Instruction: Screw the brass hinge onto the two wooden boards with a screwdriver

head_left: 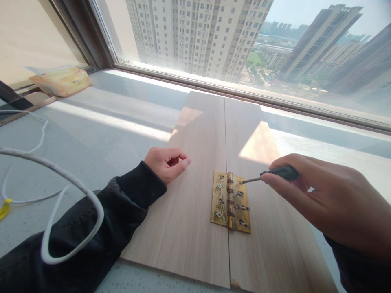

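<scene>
Hidden or cut off: most of the screwdriver [279,173] handle sits inside your right hand [324,199]; only its dark top and thin shaft show. The near end of the right board [275,252] runs out of the bottom of the frame. The screw heads on the hinge [230,202] are small, seemingly three per leaf, though that count is unsure.

Count: two boards, edge to edge on the grey sill [106,122]; one brass hinge, flat across their seam; one screwdriver; one white cable [61,173] looping over your left sleeve [91,228]; one yellow packet [62,81] far left by the window [214,40].

Hands: your right hand grips the screwdriver, tip at the upper corner of the hinge's right leaf. Your left hand [166,162] is loosely curled, nothing visible in it — resting on the left board [189,203].
</scene>
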Demonstrator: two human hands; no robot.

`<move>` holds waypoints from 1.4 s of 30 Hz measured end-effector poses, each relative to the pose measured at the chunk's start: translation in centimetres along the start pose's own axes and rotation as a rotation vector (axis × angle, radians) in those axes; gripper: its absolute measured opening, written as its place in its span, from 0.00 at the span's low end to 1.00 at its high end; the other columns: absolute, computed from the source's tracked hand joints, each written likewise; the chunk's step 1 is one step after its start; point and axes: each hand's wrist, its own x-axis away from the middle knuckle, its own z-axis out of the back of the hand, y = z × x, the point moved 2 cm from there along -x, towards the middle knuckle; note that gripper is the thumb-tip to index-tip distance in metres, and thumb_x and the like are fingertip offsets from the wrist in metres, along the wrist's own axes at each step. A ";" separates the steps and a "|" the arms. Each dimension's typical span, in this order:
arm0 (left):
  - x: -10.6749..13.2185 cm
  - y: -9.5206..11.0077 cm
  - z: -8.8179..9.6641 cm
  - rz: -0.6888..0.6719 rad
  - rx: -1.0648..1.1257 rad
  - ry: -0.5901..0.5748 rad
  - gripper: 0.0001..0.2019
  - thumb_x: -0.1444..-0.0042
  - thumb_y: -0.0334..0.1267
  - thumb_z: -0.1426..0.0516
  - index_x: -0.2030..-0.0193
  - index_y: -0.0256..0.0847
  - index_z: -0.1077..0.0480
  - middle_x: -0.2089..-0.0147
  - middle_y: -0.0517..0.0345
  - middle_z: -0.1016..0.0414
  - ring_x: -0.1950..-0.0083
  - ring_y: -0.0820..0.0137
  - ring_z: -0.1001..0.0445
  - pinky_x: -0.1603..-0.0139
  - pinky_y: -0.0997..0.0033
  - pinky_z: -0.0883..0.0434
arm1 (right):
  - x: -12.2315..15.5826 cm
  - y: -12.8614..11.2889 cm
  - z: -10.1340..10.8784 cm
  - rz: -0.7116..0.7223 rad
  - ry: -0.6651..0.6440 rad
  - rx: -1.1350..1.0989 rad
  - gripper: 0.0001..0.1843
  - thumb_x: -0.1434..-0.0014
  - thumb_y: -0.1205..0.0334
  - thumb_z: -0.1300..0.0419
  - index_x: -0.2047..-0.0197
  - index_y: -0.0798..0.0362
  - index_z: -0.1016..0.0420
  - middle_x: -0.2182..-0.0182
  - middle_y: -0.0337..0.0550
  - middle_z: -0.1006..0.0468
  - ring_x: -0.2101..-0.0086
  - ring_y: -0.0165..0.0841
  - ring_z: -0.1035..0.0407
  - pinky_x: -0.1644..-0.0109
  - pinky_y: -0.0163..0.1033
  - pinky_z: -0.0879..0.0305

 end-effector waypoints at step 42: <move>0.0 0.0 0.0 0.006 0.000 -0.005 0.12 0.50 0.40 0.44 0.76 0.34 0.26 0.86 0.66 0.42 0.83 0.80 0.45 0.82 0.80 0.45 | 0.6 0.1 -0.1 -0.050 -0.045 0.298 0.25 0.40 0.40 0.62 0.79 0.47 0.45 0.90 0.36 0.43 0.87 0.37 0.44 0.80 0.37 0.58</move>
